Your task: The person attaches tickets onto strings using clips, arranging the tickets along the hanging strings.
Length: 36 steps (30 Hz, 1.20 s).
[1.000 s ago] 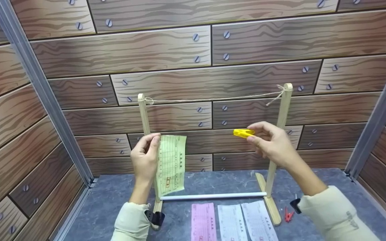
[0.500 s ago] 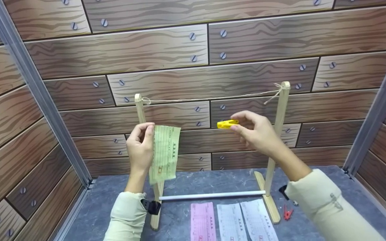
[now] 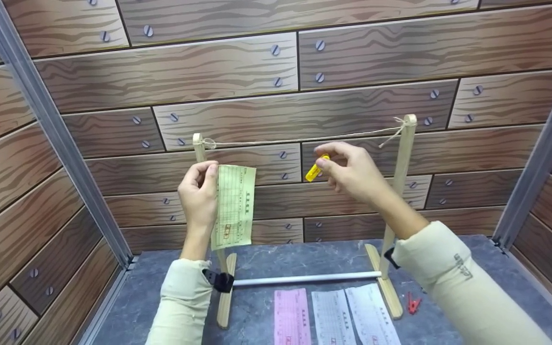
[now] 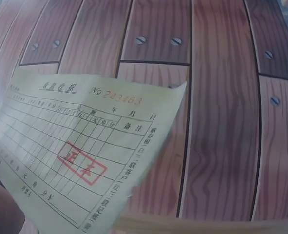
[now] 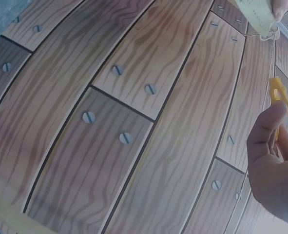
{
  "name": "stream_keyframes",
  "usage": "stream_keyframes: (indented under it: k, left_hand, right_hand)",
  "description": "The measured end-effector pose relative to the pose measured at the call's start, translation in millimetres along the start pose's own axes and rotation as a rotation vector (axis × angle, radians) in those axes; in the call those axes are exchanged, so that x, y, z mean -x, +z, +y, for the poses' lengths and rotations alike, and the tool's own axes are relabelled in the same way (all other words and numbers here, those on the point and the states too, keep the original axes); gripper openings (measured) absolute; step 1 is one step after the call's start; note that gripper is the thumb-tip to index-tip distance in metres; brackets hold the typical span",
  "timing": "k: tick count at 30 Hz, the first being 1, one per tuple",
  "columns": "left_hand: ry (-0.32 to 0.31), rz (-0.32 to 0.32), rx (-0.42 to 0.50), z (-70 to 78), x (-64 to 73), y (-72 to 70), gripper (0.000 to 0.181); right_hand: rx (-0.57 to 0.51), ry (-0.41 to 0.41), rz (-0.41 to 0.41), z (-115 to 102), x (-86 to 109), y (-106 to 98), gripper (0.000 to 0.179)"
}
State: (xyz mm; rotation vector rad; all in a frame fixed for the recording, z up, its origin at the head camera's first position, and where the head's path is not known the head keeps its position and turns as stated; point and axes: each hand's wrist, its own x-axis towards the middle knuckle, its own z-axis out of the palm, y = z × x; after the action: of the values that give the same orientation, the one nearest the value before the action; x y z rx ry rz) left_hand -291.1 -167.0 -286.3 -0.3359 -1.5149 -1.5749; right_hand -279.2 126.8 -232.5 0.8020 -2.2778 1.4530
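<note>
My left hand pinches the upper left corner of a pale green receipt slip, which hangs down in front of the stand's left post. Printed lines, a red number and a red stamp show on this receipt slip in the left wrist view. Between thumb and fingers, my right hand holds a yellow clothespin, its nose tilted down to the left. The yellow clothespin also shows in the right wrist view. Both hands are below a thin string tied between two wooden posts.
The wooden stand's right post rises behind my right arm, and a white rod joins the feet. On the grey table lie a pink slip, two white slips and a red clothespin. Wood-patterned walls enclose the space.
Both hands have risen toward the string, lifting the green slip and the yellow clothespin. My right hand has also moved left, and the clothespin has turned from level to nose-down.
</note>
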Motion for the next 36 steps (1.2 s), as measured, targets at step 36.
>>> stream_keyframes:
  k: [36]
  left_hand:
    - [-0.189, 0.151, -0.125, 26.8, -38.7, 25.8, 0.006]
  right_hand:
    - [-0.297, 0.093, -0.105, -31, -41.0, 14, 0.035]
